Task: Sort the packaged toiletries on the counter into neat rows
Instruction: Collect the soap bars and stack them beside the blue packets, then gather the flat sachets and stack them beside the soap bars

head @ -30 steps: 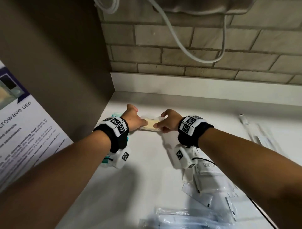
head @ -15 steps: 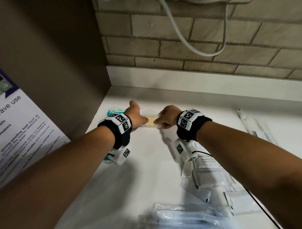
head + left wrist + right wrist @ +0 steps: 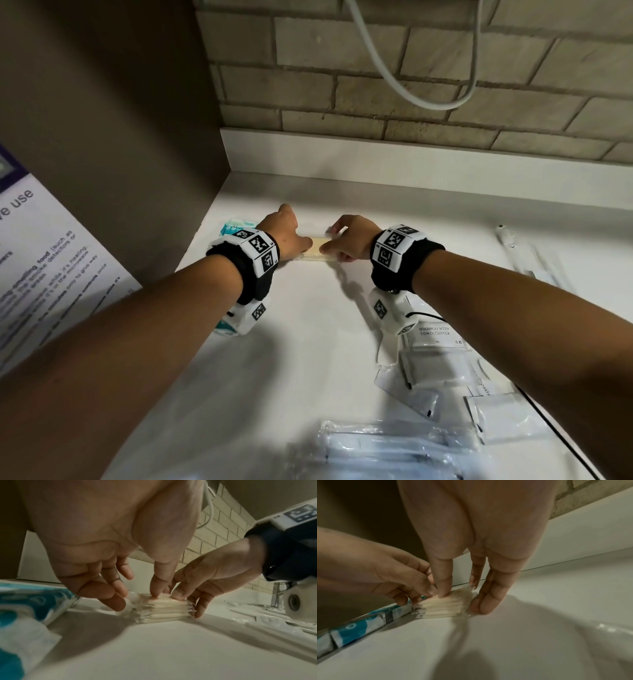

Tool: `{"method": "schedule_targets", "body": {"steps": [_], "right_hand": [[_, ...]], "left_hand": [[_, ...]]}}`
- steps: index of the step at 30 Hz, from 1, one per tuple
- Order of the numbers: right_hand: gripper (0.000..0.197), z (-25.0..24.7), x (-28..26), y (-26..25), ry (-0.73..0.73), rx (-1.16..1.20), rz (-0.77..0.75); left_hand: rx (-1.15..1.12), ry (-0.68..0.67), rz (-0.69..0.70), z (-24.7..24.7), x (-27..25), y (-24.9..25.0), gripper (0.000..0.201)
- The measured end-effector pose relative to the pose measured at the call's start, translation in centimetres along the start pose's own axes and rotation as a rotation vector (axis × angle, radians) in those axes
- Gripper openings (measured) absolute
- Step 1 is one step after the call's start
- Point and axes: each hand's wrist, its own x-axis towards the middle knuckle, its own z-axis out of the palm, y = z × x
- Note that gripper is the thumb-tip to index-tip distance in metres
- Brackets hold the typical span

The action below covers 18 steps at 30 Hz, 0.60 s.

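Observation:
A small stack of cream sachets in clear wrappers (image 3: 318,251) lies on the white counter (image 3: 308,342) near the back left corner. My left hand (image 3: 298,245) is at its left end and my right hand (image 3: 342,245) at its right end. In the left wrist view the left thumb presses on top of the stack (image 3: 164,609) while straight fingers (image 3: 118,601) touch the crinkled wrapper ends. In the right wrist view the right hand (image 3: 460,600) has its thumb on top of the stack (image 3: 443,608) and straight fingers (image 3: 481,605) against its right end, tips on the counter.
Teal-and-white tissue packs (image 3: 236,226) lie along the brown side wall (image 3: 137,137), just left of the stack. White sachets, one marked shampoo with conditioner (image 3: 435,334), lie at the right. Clear-wrapped items (image 3: 387,448) lie at the front and long wrapped pieces (image 3: 524,253) at the far right.
Both hands have stayed at the ends of the cream stack and drawn slightly closer together, so less of it shows. The head view has shifted a little.

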Motion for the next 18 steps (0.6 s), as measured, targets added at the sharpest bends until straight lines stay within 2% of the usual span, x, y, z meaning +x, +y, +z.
{"method": "schedule_targets", "body": {"steps": [2, 5, 6, 9, 13, 15, 18], "right_hand": [[0.039, -0.2, -0.3, 0.3, 0.003, -0.038, -0.038], [0.059, -1.5, -1.9, 1.1, 0.030, -0.224, -0.140], [0.058, -2.2, -2.9, 1.6, 0.036, -0.262, -0.178], [0.038, -4.7, -6.7, 3.2, -0.013, -0.346, -0.266], [0.015, -7.1, -12.5, 6.4, -0.137, -0.455, -0.274], [0.016, -7.3, -14.9, 8.0, -0.206, -0.501, -0.244], [0.028, -7.0, -17.7, 10.6, -0.262, -0.548, -0.161]], "left_hand": [[0.026, 0.005, 0.009, -0.3, -0.1, 0.0, 0.041], [0.028, 0.087, 0.046, -0.9, -0.8, 0.6, 0.045], [0.012, 0.109, 0.073, -0.9, -1.3, 1.2, 0.044], [0.012, 0.106, 0.217, -0.5, -3.2, 3.8, 0.040], [0.082, -0.008, 0.432, 2.0, -7.0, 8.0, 0.032], [0.130, -0.121, 0.523, 3.8, -8.9, 9.5, 0.026], [0.210, -0.270, 0.610, 6.5, -11.3, 11.1, 0.027]]}}
